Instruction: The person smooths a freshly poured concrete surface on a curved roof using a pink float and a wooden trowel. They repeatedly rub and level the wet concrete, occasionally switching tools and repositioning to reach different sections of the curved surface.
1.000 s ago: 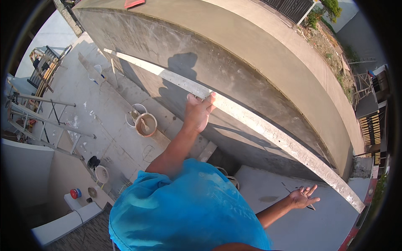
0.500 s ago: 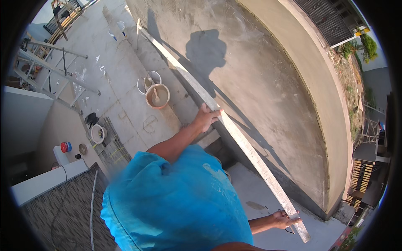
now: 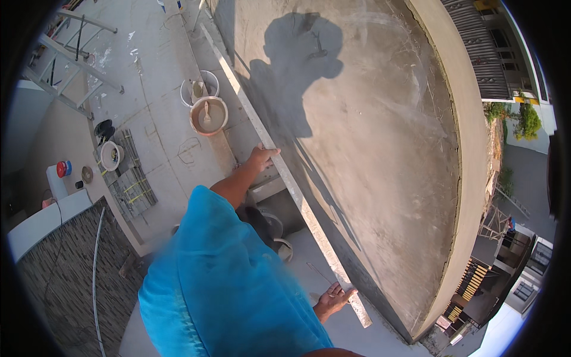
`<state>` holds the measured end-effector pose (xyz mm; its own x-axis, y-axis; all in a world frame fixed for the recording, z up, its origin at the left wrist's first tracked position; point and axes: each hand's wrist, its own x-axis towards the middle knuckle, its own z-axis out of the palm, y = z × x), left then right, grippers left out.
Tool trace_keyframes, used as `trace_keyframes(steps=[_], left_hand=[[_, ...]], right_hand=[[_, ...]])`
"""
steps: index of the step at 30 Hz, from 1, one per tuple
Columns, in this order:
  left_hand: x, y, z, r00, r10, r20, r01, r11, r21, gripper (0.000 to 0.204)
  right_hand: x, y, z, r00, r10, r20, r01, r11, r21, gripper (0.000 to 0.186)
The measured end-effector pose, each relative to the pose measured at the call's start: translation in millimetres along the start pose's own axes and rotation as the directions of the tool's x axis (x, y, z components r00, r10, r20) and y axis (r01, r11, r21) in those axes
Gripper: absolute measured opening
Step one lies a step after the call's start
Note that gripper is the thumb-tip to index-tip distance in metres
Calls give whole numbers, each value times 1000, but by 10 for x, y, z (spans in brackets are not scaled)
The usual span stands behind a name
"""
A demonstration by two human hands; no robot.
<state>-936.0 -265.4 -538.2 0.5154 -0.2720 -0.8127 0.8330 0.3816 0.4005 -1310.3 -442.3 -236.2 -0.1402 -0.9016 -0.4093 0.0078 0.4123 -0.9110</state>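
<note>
A long, pale, mortar-spotted straightedge bar runs slantwise in front of a grey plastered wall. My left hand is closed on its edge near the middle, with the arm coming from a blue sleeve. Close to the bar's near end, my right hand grips it, thumb lying over the face and fingers partly hidden. The bar casts a thin shadow on the wall, beside the large shadow of my head.
On the paved floor to the left stand a brown bucket holding grey mix and a tool, and a white bucket. Further left are a metal ladder, a small white pail and bundled strips. A ledge edges the wall.
My view has shifted, and the wall fills more of it. Both hands and the straightedge bar now appear further left, with the grips kept and the near end higher in the picture.
</note>
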Motion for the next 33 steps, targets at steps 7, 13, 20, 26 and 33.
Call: trace_keyframes(steps=[7, 13, 20, 26, 33], left_hand=[[1144, 261, -390, 983, 151, -103, -158, 985, -63, 58], [1387, 372, -529, 939, 226, -258, -291, 924, -247, 72], [405, -1023, -1474, 998, -22, -54, 42, 915, 401, 59], [-612, -2205, -2100, 973, 127, -193, 86, 575, 814, 36], [-520, -1946, -1713, 956, 274, -102, 105, 2, 994, 27]], right_hand=[[142, 796, 679, 917, 346, 200, -357, 934, 20, 79], [856, 1896, 1082, 894, 389, 220, -403, 915, 18, 71], [2043, 3549, 889, 808, 590, -16, -559, 774, 296, 66], [3095, 4767, 653, 725, 650, -225, -641, 758, 124, 72], [4233, 6259, 523, 690, 663, -289, -666, 739, 106, 45]])
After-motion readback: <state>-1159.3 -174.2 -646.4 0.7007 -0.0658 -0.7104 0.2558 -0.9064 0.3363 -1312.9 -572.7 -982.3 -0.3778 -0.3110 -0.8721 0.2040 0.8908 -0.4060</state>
